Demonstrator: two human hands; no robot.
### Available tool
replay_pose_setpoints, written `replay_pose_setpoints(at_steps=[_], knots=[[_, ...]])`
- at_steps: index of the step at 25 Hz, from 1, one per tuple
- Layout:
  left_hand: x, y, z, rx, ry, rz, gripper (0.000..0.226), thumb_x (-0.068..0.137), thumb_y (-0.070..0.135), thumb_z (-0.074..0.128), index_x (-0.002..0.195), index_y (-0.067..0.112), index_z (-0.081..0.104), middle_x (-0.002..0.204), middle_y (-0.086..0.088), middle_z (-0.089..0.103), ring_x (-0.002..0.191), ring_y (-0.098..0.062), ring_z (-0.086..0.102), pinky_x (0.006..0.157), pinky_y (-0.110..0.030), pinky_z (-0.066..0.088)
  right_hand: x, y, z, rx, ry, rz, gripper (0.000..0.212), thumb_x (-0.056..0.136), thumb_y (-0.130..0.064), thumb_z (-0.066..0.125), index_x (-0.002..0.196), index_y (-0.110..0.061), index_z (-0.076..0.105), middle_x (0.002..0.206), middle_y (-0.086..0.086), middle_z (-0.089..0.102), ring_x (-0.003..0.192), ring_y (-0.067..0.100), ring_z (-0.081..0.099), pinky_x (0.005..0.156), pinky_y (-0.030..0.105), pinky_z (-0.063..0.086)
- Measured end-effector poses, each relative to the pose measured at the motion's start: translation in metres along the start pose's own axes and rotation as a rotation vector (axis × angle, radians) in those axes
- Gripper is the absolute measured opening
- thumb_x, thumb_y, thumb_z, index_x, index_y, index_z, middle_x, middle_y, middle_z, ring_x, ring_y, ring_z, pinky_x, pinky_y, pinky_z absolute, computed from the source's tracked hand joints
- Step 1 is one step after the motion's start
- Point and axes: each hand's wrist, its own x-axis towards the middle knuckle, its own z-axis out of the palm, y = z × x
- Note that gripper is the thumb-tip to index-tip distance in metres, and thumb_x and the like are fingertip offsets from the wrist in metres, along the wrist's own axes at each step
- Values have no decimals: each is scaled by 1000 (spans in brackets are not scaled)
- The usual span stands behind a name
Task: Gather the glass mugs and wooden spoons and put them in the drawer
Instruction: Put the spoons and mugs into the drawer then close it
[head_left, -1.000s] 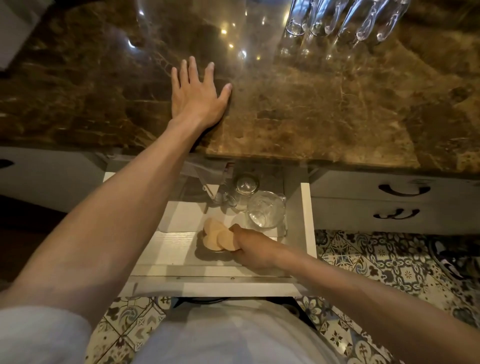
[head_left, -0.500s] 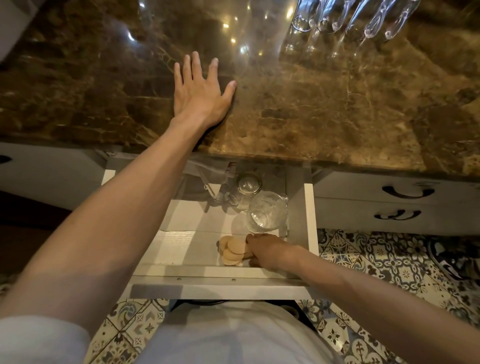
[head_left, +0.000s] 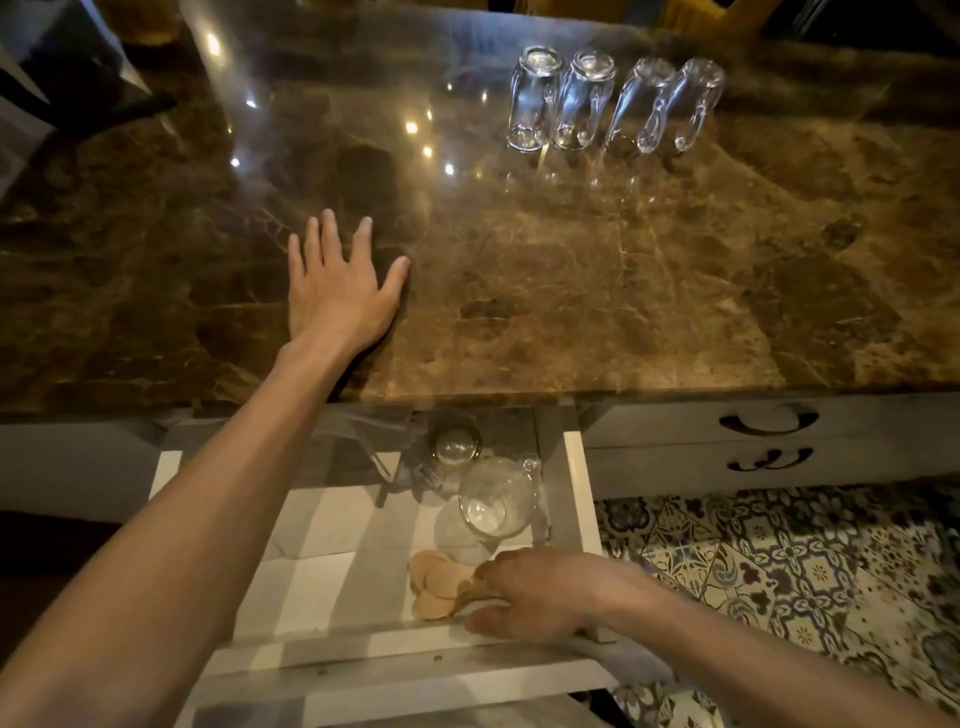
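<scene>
The white drawer (head_left: 332, 525) is pulled open below the counter. Two glass mugs lie inside it: one (head_left: 496, 499) on its side with the mouth toward me, another (head_left: 456, 446) farther back, partly under the counter edge. Several wooden spoons (head_left: 434, 582) lie bunched at the drawer's front right, bowls pointing left. My right hand (head_left: 540, 597) rests over their handles, fingers curled on them. My left hand (head_left: 337, 291) lies flat and open on the marble counter (head_left: 597, 291). Several glass mugs (head_left: 613, 104) stand upside down in a row at the counter's far right.
Two closed drawers with dark handles (head_left: 769, 418) sit right of the open one. Patterned floor tiles (head_left: 779, 571) show below right. A dark appliance (head_left: 62, 78) stands at the counter's far left corner.
My right hand has carried the spoons toward the drawer's front and lowered them onto the drawer floor. The view has tilted up, showing the row of mugs. The left hand stays flat.
</scene>
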Motion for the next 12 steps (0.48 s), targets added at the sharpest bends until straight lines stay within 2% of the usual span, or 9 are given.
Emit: replay_pose_setpoints(at_steps=[3,5,6,8,10,12], knots=[[4,7,-7,-123,28,1,63,92,54,38,145,21,26,157,-15,14,145,-28,7,117,-43,3,-49,1,-47,141,26,-84,51,88,-58,44,127,-26,52,123,-4,61,107,14,58,83,27,46],[0,13,-13,-313,90,0,51,90,43,51,135,20,44,151,-13,31,140,-28,24,113,-41,19,-66,6,-83,258,104,-153,42,89,-56,45,119,-30,56,108,-13,65,90,0,61,74,19,45],[5,26,-15,-417,120,25,44,89,38,55,129,20,51,144,-11,41,132,-25,35,107,-37,29,-74,15,-107,340,219,-176,37,89,-54,46,116,-31,58,103,-13,67,84,0,62,72,19,48],[19,59,-22,-710,66,1,31,89,34,57,118,23,60,123,-4,58,111,-17,53,94,-31,41,-77,34,-154,624,527,-232,28,91,-45,50,108,-27,63,94,-6,72,71,5,65,66,21,52],[41,96,-32,-985,-38,-71,27,89,32,57,112,20,64,98,-1,66,90,-15,60,83,-32,47,-67,52,-199,966,842,-263,22,93,-35,53,103,-18,63,84,-1,71,53,6,58,56,23,46],[66,127,-38,-1053,-69,-68,27,90,29,56,111,13,65,85,1,64,81,-16,60,79,-33,49,-53,67,-240,1135,1087,-217,22,93,-31,54,106,-14,59,85,2,67,50,6,56,49,21,42]])
